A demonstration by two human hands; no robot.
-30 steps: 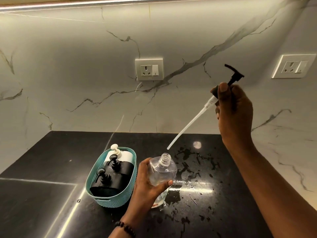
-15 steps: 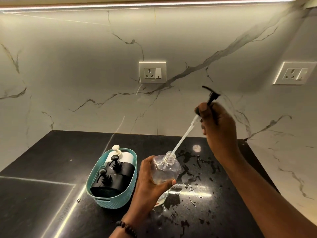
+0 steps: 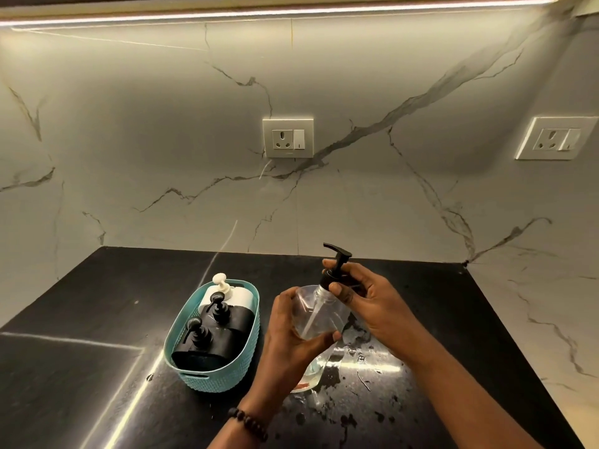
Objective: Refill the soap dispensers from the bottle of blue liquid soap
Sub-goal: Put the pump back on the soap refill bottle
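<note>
Two hands meet on one clear dispenser bottle [image 3: 316,314], each doing a separate job: the left hand [image 3: 291,338] wraps its fingers and thumb round the body, which reads as a brace to keep the bottle from turning, while the right hand [image 3: 366,303] pinches the black pump head [image 3: 335,270] at its collar, thumb in front and fingers behind, the grip one would take to twist a cap on its threads. Pump and neck are together, with the white dip tube [image 3: 312,319] running down inside the bottle, so my guess is the collar is being turned, though tightening or loosening cannot be told. Little liquid, if any, shows through the wall, and none of it looks blue. No bottle of blue soap is in view. Just left of the hands stands a teal basket [image 3: 207,377] on the dark counter [image 3: 81,319], holding two black pump dispensers [image 3: 210,332] and a white one [image 3: 227,291] upright, presumably kept together there to be close at hand. Wet splashes [image 3: 356,345] lie on the counter around and below the bottle, so the surface there may be slippery
</note>
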